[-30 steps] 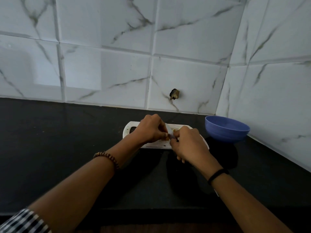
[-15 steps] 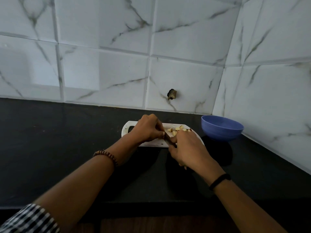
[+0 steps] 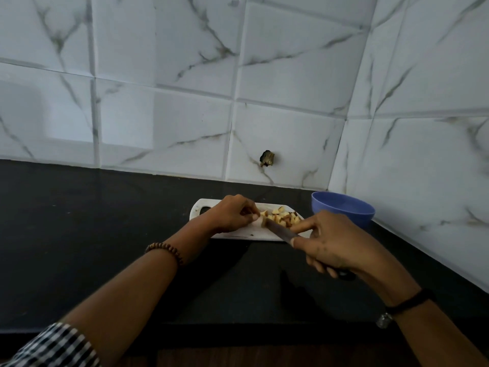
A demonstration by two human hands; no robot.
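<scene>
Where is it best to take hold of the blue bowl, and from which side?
Pinch the near rim of the blue bowl, coming from above and the front: it stands upright, and the tiled wall is close on its right.

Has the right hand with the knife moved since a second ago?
Yes. The right hand, gripping the knife, has drawn back and rightward off the cutting board's near right corner, ending just in front of the blue bowl.

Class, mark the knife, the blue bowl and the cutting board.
knife [image 3: 280,231], head view, on the blade's middle.
blue bowl [image 3: 341,204], head view, on its inside wall.
cutting board [image 3: 251,232], head view, on its bare near part.
</scene>
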